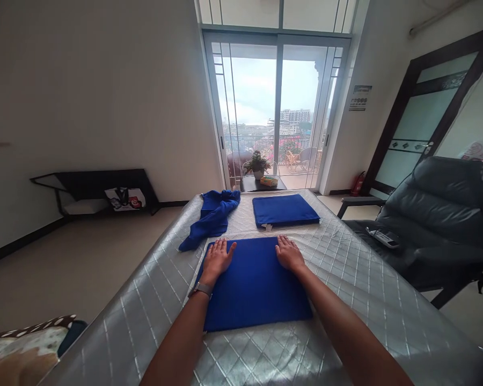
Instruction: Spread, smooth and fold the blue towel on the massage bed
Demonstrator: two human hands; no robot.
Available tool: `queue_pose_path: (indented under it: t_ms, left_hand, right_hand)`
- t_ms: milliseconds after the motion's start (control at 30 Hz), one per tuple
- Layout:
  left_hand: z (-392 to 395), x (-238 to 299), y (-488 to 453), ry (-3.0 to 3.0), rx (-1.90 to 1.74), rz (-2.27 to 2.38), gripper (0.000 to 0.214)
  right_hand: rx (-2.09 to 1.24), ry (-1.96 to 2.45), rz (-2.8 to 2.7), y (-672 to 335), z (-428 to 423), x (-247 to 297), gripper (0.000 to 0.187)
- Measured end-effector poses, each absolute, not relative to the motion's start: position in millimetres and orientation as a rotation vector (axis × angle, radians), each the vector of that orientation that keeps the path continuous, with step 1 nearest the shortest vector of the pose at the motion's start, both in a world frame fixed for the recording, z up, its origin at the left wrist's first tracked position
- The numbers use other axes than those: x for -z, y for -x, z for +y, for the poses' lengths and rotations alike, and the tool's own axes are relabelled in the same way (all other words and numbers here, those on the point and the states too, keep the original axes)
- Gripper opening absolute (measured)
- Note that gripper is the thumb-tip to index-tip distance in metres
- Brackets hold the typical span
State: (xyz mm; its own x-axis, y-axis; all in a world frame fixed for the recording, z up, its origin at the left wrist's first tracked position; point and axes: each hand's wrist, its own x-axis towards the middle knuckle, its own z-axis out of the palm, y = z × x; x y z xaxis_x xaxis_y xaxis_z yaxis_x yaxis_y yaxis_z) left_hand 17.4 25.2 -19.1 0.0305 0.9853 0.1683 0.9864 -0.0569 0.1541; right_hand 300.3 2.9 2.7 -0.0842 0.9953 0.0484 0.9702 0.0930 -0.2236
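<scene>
A flat rectangle of folded blue cloth (257, 289) lies in front of me on the silver quilted cover (346, 321). My left hand (218, 258) rests flat on its far left corner, fingers stretched out and a watch on the wrist. On the far right corner lies my right hand (288, 252), also flat with its fingers extended. Beyond them sits a neat stack of folded blue cloth (285, 209) with a small white tag at its near edge. To its left is a crumpled blue cloth (215, 217).
A black recliner (438, 214) with a remote-like device on its seat stands at the right. Past the far edge, a small table (247, 185) holds a potted plant (258, 163) before glass sliding doors. A low black rack (104, 185) with a bag is at the left wall.
</scene>
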Motion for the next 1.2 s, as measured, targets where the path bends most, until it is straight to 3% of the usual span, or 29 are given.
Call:
queue_pose_path:
  t_ms: [567,833,1200]
  left_hand:
    - [24.1,21.6,3.0,2.197,0.466,-2.216,0.074]
    - [23.8,23.2,2.6,2.182,0.493,-2.198,0.075]
    - [23.5,24.2,4.3,2.143,0.418,-2.189,0.075]
  right_hand:
    - [-0.144,2.033,-2.222,-300.3,5.4,-2.8,0.062]
    - [0.201,1.807,-2.310,-296.1,-22.6,-22.3,0.058]
    - [-0.276,2.044,-2.236,-300.5,-35.5,-3.8,0.069]
